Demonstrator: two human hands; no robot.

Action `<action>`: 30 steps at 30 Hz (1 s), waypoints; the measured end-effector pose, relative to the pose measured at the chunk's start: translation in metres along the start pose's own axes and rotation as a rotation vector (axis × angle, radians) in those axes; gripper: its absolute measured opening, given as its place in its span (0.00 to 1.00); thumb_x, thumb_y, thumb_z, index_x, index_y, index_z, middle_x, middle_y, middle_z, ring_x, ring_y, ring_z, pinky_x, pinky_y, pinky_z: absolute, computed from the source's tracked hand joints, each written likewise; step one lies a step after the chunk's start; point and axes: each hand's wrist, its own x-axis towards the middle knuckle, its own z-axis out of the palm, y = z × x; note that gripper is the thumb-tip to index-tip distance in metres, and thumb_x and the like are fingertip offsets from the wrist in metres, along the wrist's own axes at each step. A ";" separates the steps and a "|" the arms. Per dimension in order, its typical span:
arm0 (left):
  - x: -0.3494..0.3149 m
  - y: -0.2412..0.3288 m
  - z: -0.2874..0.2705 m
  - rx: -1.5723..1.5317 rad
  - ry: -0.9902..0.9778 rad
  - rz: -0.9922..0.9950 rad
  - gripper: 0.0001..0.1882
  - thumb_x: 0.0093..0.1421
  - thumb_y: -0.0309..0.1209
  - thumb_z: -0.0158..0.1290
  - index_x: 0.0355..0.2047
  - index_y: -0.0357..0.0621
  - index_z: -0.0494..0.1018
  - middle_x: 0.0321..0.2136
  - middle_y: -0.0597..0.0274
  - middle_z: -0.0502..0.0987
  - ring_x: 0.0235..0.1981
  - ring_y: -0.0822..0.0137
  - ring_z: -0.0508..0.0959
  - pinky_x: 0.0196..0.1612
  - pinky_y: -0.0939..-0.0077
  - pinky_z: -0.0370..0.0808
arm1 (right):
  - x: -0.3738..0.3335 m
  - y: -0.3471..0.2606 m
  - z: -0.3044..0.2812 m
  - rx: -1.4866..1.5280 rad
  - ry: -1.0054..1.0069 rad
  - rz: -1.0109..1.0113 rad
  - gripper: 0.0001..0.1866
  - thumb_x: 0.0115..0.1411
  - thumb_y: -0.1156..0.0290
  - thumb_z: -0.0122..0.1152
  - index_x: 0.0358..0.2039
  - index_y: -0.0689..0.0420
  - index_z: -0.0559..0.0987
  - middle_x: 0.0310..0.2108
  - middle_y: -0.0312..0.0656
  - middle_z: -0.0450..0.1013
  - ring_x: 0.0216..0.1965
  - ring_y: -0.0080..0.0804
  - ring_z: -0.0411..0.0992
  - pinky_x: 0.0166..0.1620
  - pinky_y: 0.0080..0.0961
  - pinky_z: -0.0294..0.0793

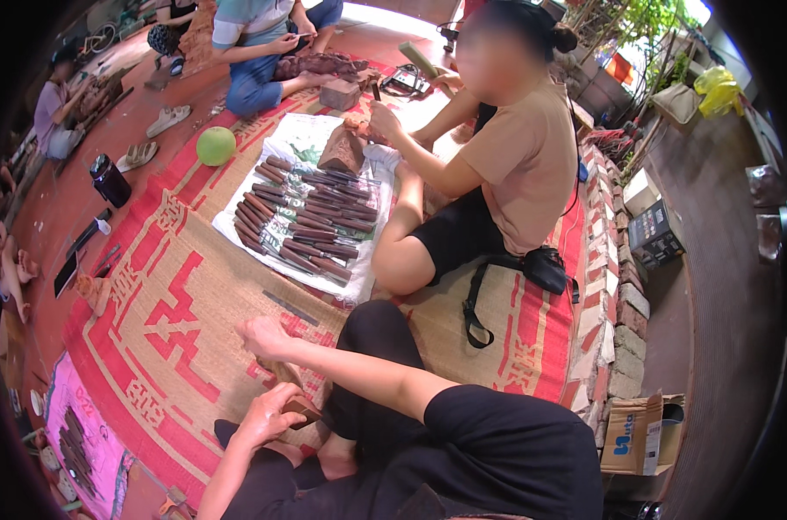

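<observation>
Covering most of the floor, a big woven straw mat with red patterns (177, 303) is shared with a seated person in a tan shirt (515, 165), and rows of dark wood-handled carving tools (311, 217) are laid out on a clear plastic sheet (363, 277) well ahead. Down low, a small brown wooden piece (300, 410) is gripped by the left hand (268, 416), just in front of the crossed legs. A slim wooden-handled tool (282, 373) is clenched in the right hand (262, 336), right above it.
</observation>
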 end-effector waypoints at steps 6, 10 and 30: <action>0.004 0.001 -0.003 0.046 -0.011 0.014 0.21 0.48 0.34 0.62 0.43 0.48 0.71 0.39 0.58 0.75 0.42 0.51 0.77 0.44 0.63 0.73 | -0.005 0.005 0.013 -0.016 -0.041 -0.069 0.08 0.46 0.74 0.60 0.29 0.59 0.75 0.28 0.51 0.75 0.31 0.54 0.76 0.32 0.48 0.74; 0.005 0.006 -0.005 0.073 -0.020 0.039 0.21 0.48 0.34 0.62 0.43 0.48 0.70 0.39 0.58 0.75 0.42 0.51 0.77 0.44 0.63 0.73 | 0.004 0.008 0.026 -0.082 0.049 -0.012 0.09 0.47 0.74 0.59 0.31 0.58 0.75 0.29 0.51 0.75 0.32 0.54 0.76 0.33 0.48 0.74; 0.008 0.009 -0.004 0.013 -0.004 0.026 0.20 0.48 0.34 0.61 0.41 0.47 0.71 0.39 0.58 0.75 0.42 0.52 0.77 0.44 0.64 0.73 | 0.016 0.024 0.037 -0.021 0.199 0.154 0.10 0.45 0.68 0.65 0.27 0.57 0.74 0.28 0.49 0.75 0.31 0.51 0.75 0.32 0.47 0.71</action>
